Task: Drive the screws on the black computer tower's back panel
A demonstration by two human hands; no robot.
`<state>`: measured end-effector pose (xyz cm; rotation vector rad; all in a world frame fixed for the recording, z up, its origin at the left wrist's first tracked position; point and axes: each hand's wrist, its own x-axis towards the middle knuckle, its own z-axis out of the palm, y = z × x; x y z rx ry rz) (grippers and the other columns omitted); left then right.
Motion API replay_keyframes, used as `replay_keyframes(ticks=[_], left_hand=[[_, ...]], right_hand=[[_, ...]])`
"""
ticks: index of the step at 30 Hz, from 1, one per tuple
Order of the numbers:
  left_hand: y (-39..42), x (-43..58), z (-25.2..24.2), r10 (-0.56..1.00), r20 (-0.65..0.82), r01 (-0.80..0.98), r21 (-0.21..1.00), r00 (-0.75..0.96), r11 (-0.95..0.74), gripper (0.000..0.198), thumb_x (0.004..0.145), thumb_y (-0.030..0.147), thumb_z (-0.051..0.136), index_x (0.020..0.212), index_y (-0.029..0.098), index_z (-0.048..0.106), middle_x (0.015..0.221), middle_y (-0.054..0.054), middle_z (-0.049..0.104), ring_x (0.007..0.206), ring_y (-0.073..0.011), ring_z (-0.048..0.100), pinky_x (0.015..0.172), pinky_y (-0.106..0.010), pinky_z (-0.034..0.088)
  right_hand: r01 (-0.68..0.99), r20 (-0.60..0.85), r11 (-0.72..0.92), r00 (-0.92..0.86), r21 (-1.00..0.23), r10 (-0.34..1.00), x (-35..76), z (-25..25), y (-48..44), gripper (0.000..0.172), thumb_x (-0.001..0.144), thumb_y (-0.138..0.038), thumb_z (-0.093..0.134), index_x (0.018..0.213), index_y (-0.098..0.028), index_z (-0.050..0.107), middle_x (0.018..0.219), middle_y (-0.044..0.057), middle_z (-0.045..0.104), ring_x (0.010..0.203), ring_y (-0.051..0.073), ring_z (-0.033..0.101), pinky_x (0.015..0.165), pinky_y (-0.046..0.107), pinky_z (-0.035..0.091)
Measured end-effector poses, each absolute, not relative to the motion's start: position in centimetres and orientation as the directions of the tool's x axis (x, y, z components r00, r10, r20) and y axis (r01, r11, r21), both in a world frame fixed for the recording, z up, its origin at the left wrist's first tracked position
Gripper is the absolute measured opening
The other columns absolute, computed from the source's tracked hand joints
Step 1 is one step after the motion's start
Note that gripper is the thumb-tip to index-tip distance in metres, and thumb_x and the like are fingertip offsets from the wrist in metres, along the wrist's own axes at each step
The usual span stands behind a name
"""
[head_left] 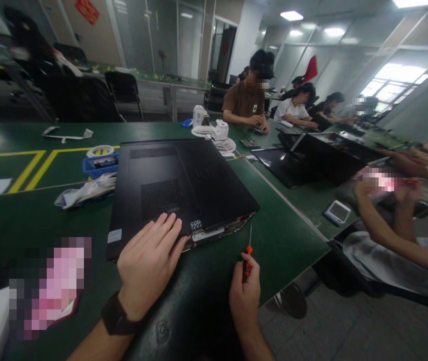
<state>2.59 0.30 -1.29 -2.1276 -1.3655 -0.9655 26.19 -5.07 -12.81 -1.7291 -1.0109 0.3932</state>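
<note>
A black desktop computer case [217,175] lies on its side on the green table, with perforated vents on its top face. My left hand [154,250] rests flat on its near edge, fingers stretched over the panel and thumb along the rim. In my right hand [246,286] is a screwdriver [249,253] with an orange and black handle. Its thin shaft points up and away, near the case's front right corner; I cannot tell whether the tip touches it. Ports and metal parts show along the case's near side.
White and grey gloves [88,190] and a blue tray [101,164] lie left of the case. White fans [223,138] stand behind it. To the right are a second opened black case [323,155], a small white-framed device [338,212] and a co-worker's arms [383,220]. Other people sit farther back.
</note>
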Motion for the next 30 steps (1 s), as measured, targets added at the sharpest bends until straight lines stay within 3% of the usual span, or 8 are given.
replay_keyframes(ticks=[21, 30], left_hand=[[0.23, 2.73, -1.25, 0.613, 0.755, 0.909, 0.054, 0.234, -0.414, 0.03, 0.1, 0.031, 0.069, 0.125, 0.016, 0.075, 0.132, -0.011, 0.078, 0.123, -0.0297, 0.074, 0.105, -0.047, 0.06], [0.49, 2.69, -1.37, 0.57, 0.784, 0.905, 0.026, 0.244, -0.424, 0.031, 0.1, 0.035, 0.069, 0.123, 0.014, 0.076, 0.129, -0.011, 0.079, 0.119, -0.0303, 0.076, 0.102, -0.047, 0.062]], right_hand=[[0.388, 0.243, -0.055, 0.675, -0.92, 0.696, 26.25, -12.72, -5.11, 0.049, 0.1, -0.058, 0.058, 0.125, -0.016, 0.067, 0.12, 0.016, 0.074, 0.103, 0.028, 0.071, 0.092, 0.043, 0.053], [0.358, 0.336, 0.098, 0.698, -0.929, 0.632, 25.87, -12.05, -5.69, 0.046, 0.103, -0.056, 0.057, 0.127, -0.017, 0.062, 0.094, 0.006, 0.07, 0.078, 0.018, 0.066, 0.075, 0.035, 0.056]])
